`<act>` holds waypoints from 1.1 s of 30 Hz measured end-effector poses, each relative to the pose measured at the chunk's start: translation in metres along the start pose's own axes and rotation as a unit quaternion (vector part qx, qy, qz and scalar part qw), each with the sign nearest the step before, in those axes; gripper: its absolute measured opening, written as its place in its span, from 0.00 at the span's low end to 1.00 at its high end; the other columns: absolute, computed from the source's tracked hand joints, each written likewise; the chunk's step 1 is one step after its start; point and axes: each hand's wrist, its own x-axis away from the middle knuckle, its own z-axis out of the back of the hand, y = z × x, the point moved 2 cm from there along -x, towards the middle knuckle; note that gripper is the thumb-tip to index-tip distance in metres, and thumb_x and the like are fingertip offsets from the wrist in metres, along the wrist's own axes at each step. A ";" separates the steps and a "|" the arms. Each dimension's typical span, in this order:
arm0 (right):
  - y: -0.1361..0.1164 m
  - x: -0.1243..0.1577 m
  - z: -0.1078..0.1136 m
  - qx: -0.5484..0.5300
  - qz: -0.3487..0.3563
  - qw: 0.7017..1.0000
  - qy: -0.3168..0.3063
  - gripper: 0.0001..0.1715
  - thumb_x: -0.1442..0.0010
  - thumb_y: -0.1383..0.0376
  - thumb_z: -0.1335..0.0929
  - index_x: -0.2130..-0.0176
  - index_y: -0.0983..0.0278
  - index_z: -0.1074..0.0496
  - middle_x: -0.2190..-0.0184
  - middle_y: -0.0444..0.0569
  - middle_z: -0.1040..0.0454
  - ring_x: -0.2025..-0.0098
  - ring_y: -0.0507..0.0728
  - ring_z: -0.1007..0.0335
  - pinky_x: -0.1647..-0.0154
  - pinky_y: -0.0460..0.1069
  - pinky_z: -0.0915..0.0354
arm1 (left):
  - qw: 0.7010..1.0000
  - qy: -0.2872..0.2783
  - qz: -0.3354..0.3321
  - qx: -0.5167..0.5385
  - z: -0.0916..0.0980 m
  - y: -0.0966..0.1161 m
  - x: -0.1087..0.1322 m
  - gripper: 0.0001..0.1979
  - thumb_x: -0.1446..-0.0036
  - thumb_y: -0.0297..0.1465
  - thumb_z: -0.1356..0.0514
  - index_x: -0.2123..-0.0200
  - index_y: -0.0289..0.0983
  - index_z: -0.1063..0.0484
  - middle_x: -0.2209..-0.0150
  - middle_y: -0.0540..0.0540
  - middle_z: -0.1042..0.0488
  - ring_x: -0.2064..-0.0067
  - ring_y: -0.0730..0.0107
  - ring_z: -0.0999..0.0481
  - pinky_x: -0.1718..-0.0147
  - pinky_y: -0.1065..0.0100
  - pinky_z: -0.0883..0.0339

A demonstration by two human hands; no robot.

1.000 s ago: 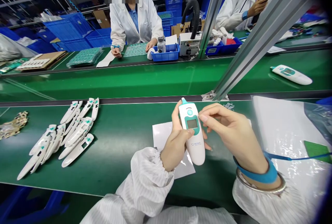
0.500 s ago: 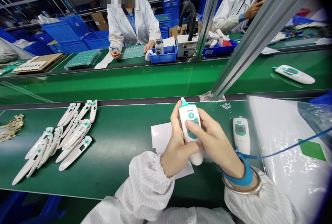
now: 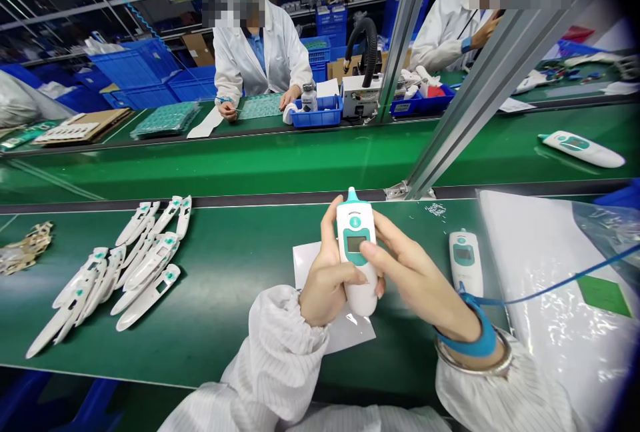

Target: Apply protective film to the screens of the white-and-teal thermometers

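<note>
A white and teal ear thermometer is held upright between my two hands, its small grey screen facing me. My left hand wraps its lower left side, thumb across the front below the screen. My right hand grips the right side, with the thumb at the screen's right edge and fingers behind the body. Beneath the hands a white sheet lies on the green bench. Right of my right hand rests a second ear thermometer.
White casing halves lie piled at left. A plastic-covered white sheet spreads at right, crossed by a blue wrist-strap cord. Another thermometer sits on the green conveyor. A metal post rises ahead; two co-workers sit beyond.
My right thumb has slid off the middle of the screen to its right edge, uncovering the display. The held thermometer has shifted slightly left and stands straighter.
</note>
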 end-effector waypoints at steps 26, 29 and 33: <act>-0.018 -0.099 -0.021 -0.036 0.086 0.996 0.003 0.29 0.38 0.42 0.41 0.67 0.63 0.30 0.83 0.41 0.36 0.82 0.50 0.40 0.82 0.46 0.41 | 0.988 0.030 -0.136 -0.070 0.036 0.059 -0.031 0.48 0.64 0.18 0.45 0.39 0.44 0.61 0.72 0.53 0.30 0.73 0.67 0.28 0.75 0.66 0.32; -0.010 -0.099 -0.025 -0.056 0.074 0.996 -0.016 0.27 0.40 0.45 0.37 0.54 0.63 0.30 0.71 0.44 0.28 0.73 0.52 0.34 0.73 0.46 0.35 | 0.984 0.073 -0.144 -0.074 0.041 0.065 -0.032 0.48 0.65 0.18 0.45 0.39 0.43 0.59 0.68 0.52 0.31 0.69 0.68 0.29 0.71 0.66 0.32; 0.010 -0.102 -0.037 -0.021 0.012 0.998 -0.053 0.28 0.43 0.50 0.32 0.49 0.62 0.32 0.55 0.49 0.26 0.57 0.57 0.29 0.58 0.50 0.33 | 0.969 0.145 -0.091 -0.178 0.059 0.062 -0.033 0.48 0.64 0.21 0.46 0.37 0.40 0.58 0.61 0.47 0.31 0.58 0.65 0.27 0.60 0.65 0.34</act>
